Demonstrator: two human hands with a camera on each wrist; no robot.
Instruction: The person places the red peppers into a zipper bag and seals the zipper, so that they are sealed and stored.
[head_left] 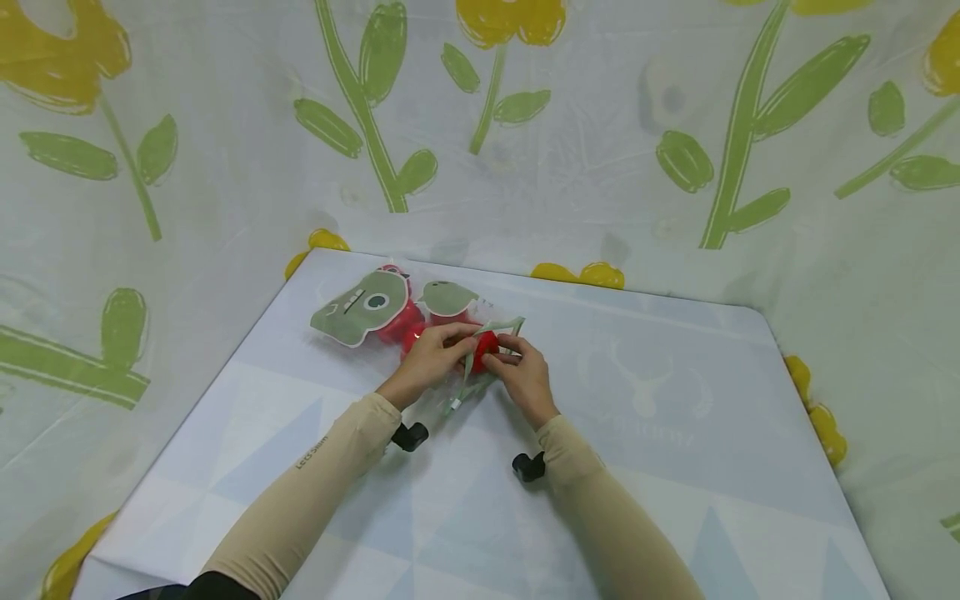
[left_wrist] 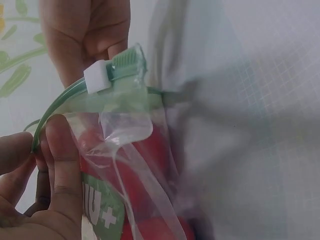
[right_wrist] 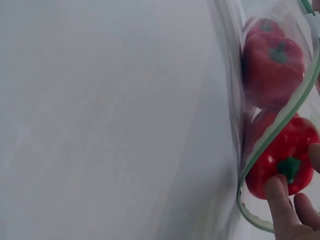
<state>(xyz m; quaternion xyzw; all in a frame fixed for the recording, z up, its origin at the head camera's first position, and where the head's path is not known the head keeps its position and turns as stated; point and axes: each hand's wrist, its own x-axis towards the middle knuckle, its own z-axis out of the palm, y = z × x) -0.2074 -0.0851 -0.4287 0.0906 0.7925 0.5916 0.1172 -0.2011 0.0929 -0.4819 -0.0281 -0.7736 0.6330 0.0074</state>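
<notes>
A clear zip bag (left_wrist: 127, 127) with a green zip edge and a white slider (left_wrist: 97, 76) lies on the table, its mouth spread apart. Several red bell peppers are inside, including one bell pepper (right_wrist: 272, 60) seen through the plastic. My left hand (head_left: 435, 354) pinches the green edge between thumb and fingers. Within the mouth sits a shiny red bell pepper (right_wrist: 270, 165) with a green stem. My right hand (head_left: 527, 379) grips this pepper, thumb and fingers on either side of the stem. Green animal-shaped prints (head_left: 367, 307) cover part of the bag.
The pale table (head_left: 645, 492) has a blue triangle pattern and stands against a flower-printed cloth (head_left: 570, 167). A black wrist mount (head_left: 410, 437) juts from the left sleeve, another black mount (head_left: 528, 467) from the right one.
</notes>
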